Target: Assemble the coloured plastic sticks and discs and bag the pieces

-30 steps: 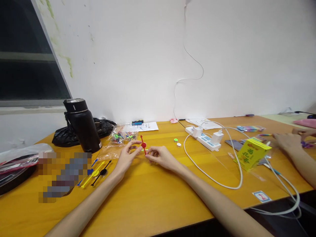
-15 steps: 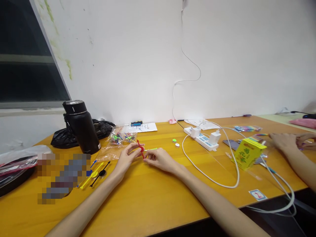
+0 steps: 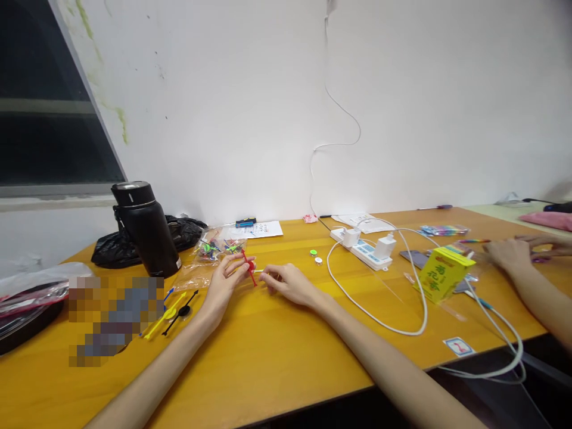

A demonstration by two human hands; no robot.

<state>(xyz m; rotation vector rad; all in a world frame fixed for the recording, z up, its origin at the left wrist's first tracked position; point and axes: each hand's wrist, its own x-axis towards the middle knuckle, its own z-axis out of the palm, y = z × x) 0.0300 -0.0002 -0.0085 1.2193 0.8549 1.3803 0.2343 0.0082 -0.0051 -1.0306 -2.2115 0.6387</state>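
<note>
My left hand (image 3: 226, 281) pinches a red plastic pointer piece (image 3: 248, 267) with a round hub, tilted up off the yellow table (image 3: 277, 351). My right hand (image 3: 288, 281) rests just right of it with its fingers curled round a thin pale green piece (image 3: 260, 271) whose tip shows between the hands. Both hands almost touch above the table's middle. A clear bag of coloured plastic pieces (image 3: 218, 246) lies just behind my left hand. Yellow, blue and black pointer pieces (image 3: 175, 311) lie to the left of my left forearm.
A black flask (image 3: 145, 227) and a black bag (image 3: 116, 249) stand at the back left. A white power strip (image 3: 366, 249) with chargers and a looping cable (image 3: 393, 322) lies right of centre, near a yellow carton (image 3: 440, 273). Another person's hands (image 3: 513, 253) work at the far right.
The red piece has tilted over to the left and come down lower in my left hand. A thin green piece has come in between the hands. The view has drifted slightly.
</note>
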